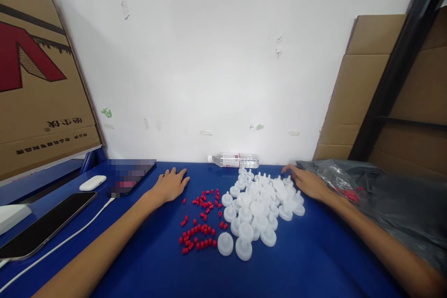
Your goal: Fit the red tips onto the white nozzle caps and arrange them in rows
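The left hand point(171, 185) is laid flat, fingers spread, near red caps point(211, 205). The right hand point(306, 181) is held loosely unclenched beside white pieces point(260, 205).

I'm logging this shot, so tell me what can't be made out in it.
All in the head view:
- White pieces: lower ones hidden by those on top.
- Bottle label: print too small to read.
- Red bits at the clear plastic: too blurred to tell their shape.
- White object: cut off by the left edge.

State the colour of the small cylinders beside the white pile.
The small cylinders are red; head view.
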A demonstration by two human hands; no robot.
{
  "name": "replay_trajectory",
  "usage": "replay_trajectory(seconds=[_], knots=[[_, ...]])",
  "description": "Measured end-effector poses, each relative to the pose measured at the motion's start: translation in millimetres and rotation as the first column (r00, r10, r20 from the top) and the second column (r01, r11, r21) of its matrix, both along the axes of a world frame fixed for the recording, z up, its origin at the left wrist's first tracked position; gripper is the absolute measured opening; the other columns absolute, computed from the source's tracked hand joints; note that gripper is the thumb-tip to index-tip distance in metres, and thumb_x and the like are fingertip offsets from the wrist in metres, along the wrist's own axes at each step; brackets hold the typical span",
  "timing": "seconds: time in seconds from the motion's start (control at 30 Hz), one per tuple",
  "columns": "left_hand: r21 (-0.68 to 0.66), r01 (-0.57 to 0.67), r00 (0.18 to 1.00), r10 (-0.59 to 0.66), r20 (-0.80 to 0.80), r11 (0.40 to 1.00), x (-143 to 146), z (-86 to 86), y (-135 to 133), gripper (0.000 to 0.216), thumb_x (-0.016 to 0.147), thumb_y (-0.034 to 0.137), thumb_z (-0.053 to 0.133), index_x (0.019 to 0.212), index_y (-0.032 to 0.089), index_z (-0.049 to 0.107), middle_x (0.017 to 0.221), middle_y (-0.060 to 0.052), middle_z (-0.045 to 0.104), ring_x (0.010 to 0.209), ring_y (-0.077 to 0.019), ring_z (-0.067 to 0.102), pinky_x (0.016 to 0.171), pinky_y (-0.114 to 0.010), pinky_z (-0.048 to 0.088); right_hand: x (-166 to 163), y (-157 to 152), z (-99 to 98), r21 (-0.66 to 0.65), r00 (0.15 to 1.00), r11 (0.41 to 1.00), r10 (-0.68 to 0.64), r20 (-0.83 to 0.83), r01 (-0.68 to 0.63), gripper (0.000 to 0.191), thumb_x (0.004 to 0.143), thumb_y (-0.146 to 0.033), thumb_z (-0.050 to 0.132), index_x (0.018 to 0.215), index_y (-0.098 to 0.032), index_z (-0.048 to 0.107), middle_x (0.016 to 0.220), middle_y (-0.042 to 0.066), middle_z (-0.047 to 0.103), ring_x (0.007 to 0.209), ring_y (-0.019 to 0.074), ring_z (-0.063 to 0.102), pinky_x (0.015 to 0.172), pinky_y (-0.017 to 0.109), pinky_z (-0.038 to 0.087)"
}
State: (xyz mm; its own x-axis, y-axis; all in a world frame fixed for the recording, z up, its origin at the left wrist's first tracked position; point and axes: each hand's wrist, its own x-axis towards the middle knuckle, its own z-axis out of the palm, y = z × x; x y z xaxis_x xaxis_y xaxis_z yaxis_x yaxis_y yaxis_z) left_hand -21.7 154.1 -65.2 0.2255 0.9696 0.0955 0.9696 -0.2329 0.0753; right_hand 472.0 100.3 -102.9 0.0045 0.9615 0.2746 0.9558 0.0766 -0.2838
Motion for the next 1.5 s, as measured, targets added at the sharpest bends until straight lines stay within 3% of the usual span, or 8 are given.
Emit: replay_trajectory(seconds=[0.17, 0.3, 0.5, 0.93, 1.13, 1.33, 1.4, 1.5], knots=[[-0.142, 0.191, 0.970, -0.164, 0.179, 0.971, -15, 41.6, -8, 0.045, 0.092, 0.049, 0.044, 0.108, 0.015, 0.069, 0.101, -0.013, 0.072, 0.094, -0.0297, 0.067, 0.080, -0.036, 0.049, 5, 1, 3.9, -0.042, 0.995, 0.999, 0.020, -0.102, -0.024, 0.040, 0.087, -0.020, 0.042, 0.121, -0.027, 0.063, 0.089, 0.004, 0.073, 0.081, 0.0240, 0.066, 0.075, 0.033, 0.045], [-0.390, 0.402, 0.901, -0.283, 0.329, 0.828, -22, 61.1, -19, 0.043, 0.079, 0.058, 0.067, 0.096, 0.019, 0.071, 0.074, -0.001, 0.069, 0.068, -0.0187, 0.061, 0.060, -0.024, 0.045, 11, 0, 14.9, -0.142, 0.969, 0.988, 0.021, -0.247, -0.057, 0.039, 0.082, -0.024, 0.040, 0.111, -0.022, 0.067, 0.085, 0.005, 0.071, 0.073, 0.0210, 0.065, 0.063, 0.030, 0.048], [-0.499, 0.505, 0.848, -0.297, 0.439, 0.704, -23, 51.4, -17, 0.046, 0.069, 0.052, 0.080, 0.101, 0.019, 0.072, 0.070, 0.001, 0.064, 0.060, -0.0141, 0.055, 0.054, -0.022, 0.039, 14, -16, 39.8, -0.284, 0.890, 0.936, 0.063, -0.451, -0.210, 0.041, 0.080, -0.042, 0.054, 0.115, -0.024, 0.069, 0.100, 0.007, 0.074, 0.083, 0.0210, 0.068, 0.063, 0.028, 0.053], [-0.471, 0.512, 0.837, -0.293, 0.462, 0.718, -12, 50.0, -24, 0.032, 0.076, 0.047, 0.072, 0.090, 0.018, 0.072, 0.066, 0.000, 0.064, 0.058, -0.0134, 0.052, 0.054, -0.023, 0.041, 4, -16, 29.7, -0.134, 0.811, 0.953, 0.151, -0.565, -0.271, 0.047, 0.073, -0.062, 0.075, 0.093, -0.020, 0.073, 0.101, 0.009, 0.076, 0.077, 0.0201, 0.067, 0.055, 0.025, 0.046], [-0.328, 0.458, 0.844, -0.288, 0.453, 0.826, -5, 46.7, -25, 0.018, 0.080, 0.033, 0.059, 0.088, 0.018, 0.063, 0.076, -0.003, 0.072, 0.057, -0.0152, 0.060, 0.055, -0.025, 0.046, -1, -16, 37.4, 0.068, 0.778, 0.992, 0.122, -0.616, -0.102, 0.054, 0.080, -0.071, 0.065, 0.099, -0.021, 0.063, 0.101, 0.012, 0.075, 0.088, 0.0287, 0.074, 0.054, 0.028, 0.052], [0.096, 0.263, 0.874, -0.279, 0.397, 0.960, 11, 55.4, -41, 0.009, 0.085, 0.029, 0.053, 0.085, 0.020, 0.056, 0.083, -0.004, 0.072, 0.067, -0.0202, 0.064, 0.060, -0.030, 0.042, -32, -29, 66.6, 0.288, 0.827, 0.958, 0.156, -0.540, 0.008, 0.042, 0.082, -0.061, 0.071, 0.097, -0.022, 0.067, 0.100, 0.008, 0.075, 0.085, 0.0257, 0.074, 0.074, 0.036, 0.058], [0.188, 0.235, 0.878, -0.291, 0.381, 0.954, 20, 56.1, -50, 0.010, 0.089, 0.031, 0.053, 0.089, 0.021, 0.057, 0.081, -0.003, 0.071, 0.068, -0.0202, 0.064, 0.062, -0.030, 0.041, -51, -40, 75.3, 0.382, 0.874, 0.924, 0.168, -0.455, 0.021, 0.032, 0.086, -0.053, 0.071, 0.100, -0.025, 0.070, 0.102, 0.005, 0.076, 0.085, 0.0236, 0.072, 0.075, 0.035, 0.057], [0.345, 0.285, 0.857, -0.399, 0.325, 0.894, 34, 49.8, -64, 0.010, 0.092, 0.029, 0.053, 0.093, 0.021, 0.059, 0.075, 0.000, 0.069, 0.063, -0.0170, 0.063, 0.063, -0.029, 0.043, -78, -55, 80.6, 0.644, 0.968, 0.739, 0.250, 0.009, -0.197, 0.016, 0.096, -0.037, 0.062, 0.105, -0.025, 0.070, 0.117, 0.005, 0.073, 0.069, 0.0143, 0.067, 0.064, 0.029, 0.055]])
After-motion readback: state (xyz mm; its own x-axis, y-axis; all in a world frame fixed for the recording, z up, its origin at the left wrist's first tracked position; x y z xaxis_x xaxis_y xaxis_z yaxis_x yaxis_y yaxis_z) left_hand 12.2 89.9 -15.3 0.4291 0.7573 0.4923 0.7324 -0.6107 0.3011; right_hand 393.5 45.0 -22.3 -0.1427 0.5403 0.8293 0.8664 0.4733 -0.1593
